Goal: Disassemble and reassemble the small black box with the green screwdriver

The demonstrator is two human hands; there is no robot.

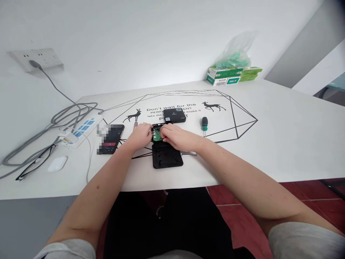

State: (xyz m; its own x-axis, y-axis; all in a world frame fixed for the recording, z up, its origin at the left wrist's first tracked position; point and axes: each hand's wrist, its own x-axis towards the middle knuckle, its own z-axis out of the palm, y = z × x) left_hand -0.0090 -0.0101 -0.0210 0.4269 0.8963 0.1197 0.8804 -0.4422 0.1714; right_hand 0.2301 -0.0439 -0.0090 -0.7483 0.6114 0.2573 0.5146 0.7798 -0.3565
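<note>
A green circuit board sits in an open black casing near the middle of the table. At its left edge my left hand has its fingers closed on the casing. My right hand bends over the board's right side, fingertips pressed together; whatever they pinch is hidden. Just below lies a black cover, inner side up. Behind the casing rests a closed black box with a white label. A thin metal rod shows partly below my right wrist.
A green-and-black screwdriver lies to the right. On the left are a phone, a power strip, coiled grey cable, glasses and a white case. Green-and-white boxes stand against the wall.
</note>
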